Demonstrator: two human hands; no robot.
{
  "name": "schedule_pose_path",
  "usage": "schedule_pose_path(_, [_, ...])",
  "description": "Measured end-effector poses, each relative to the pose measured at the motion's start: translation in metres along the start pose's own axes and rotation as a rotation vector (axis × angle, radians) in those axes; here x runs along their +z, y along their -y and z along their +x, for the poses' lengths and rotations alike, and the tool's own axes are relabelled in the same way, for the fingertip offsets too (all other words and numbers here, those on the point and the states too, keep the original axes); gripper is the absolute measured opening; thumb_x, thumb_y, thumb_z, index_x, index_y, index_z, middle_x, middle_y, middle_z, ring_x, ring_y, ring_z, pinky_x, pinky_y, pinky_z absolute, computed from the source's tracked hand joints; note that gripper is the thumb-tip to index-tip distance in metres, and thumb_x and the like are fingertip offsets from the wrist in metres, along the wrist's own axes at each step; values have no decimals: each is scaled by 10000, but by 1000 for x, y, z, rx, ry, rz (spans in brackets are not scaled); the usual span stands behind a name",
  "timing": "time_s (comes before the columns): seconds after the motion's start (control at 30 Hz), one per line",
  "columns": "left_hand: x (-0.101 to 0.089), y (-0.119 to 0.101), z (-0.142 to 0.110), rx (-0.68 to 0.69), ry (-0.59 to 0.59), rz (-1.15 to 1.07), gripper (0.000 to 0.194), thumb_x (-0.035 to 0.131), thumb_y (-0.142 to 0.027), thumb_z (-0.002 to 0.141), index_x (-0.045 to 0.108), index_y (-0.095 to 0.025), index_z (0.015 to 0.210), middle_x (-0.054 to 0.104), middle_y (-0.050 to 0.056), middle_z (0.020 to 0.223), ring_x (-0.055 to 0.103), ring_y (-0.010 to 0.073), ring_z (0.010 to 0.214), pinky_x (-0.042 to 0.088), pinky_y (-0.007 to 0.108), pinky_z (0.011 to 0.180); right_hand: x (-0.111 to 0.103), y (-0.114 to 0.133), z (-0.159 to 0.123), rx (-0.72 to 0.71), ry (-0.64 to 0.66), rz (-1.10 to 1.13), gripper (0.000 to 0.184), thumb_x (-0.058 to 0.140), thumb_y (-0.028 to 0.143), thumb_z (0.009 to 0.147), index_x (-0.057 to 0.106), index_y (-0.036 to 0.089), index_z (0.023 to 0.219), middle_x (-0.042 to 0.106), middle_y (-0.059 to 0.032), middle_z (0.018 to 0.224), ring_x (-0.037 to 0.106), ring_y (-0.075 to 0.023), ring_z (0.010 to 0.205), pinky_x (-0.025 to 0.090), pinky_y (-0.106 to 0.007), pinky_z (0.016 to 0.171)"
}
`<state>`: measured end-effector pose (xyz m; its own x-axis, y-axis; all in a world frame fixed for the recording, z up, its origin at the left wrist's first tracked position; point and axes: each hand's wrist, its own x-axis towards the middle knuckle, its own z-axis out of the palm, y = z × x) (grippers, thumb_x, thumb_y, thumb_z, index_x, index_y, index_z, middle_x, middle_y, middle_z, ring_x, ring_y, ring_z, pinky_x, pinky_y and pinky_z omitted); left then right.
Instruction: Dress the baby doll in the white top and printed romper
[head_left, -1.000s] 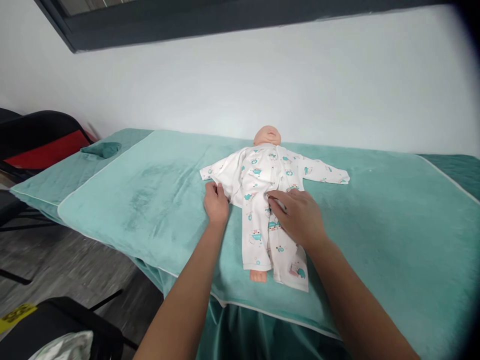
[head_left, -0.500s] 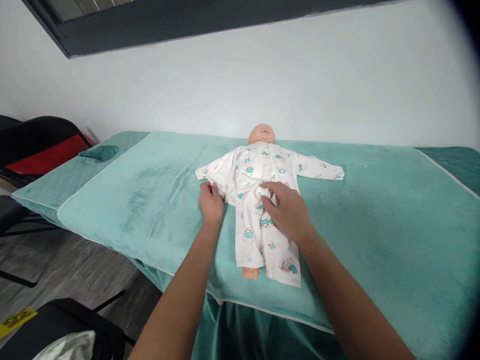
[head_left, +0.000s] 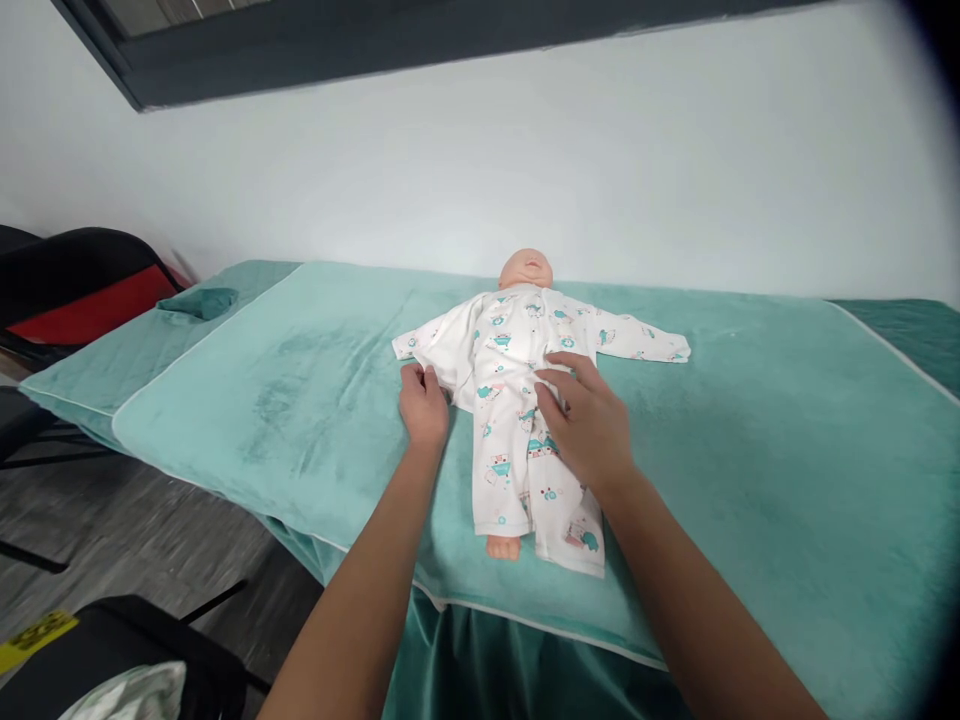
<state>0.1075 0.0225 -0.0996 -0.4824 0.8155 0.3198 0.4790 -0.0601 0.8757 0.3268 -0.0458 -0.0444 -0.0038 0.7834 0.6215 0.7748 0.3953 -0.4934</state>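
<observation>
A baby doll (head_left: 526, 268) lies on its back, head toward the wall, dressed in a white printed baby shirt (head_left: 512, 330) and matching baby pants (head_left: 501, 470). One foot shows below a pant leg; the other is covered. At the doll's side on the left of the view, my left hand (head_left: 424, 405) is closed on the lower edge of the shirt, which spreads out there. Over the waist and upper pants, my right hand (head_left: 589, 425) is open, its fingers curved and apart with nothing between them. Whether its fingertips touch the fabric I cannot tell.
The doll rests on a green padded cover (head_left: 750, 450) on a bed against a white wall (head_left: 450, 180). Black chairs stand at the left, one with a red panel (head_left: 94, 305). A crumpled printed cloth (head_left: 131, 692) lies on the near black chair (head_left: 150, 630).
My right hand has drawn back slightly to the right from the middle of the waist, and its fingers have spread. My left hand stays at the shirt edge.
</observation>
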Motion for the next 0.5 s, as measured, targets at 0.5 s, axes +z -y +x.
schedule_pose_path(0.5, [-5, -84, -14, 323, 149, -372, 133, 473, -367, 992, 537, -250, 987, 623, 35, 981, 624, 183, 951, 513, 328, 888, 20, -48, 142, 320, -67, 280, 132, 564, 282, 826, 667, 209, 862, 687, -37, 830, 601, -197, 736, 459, -353, 704])
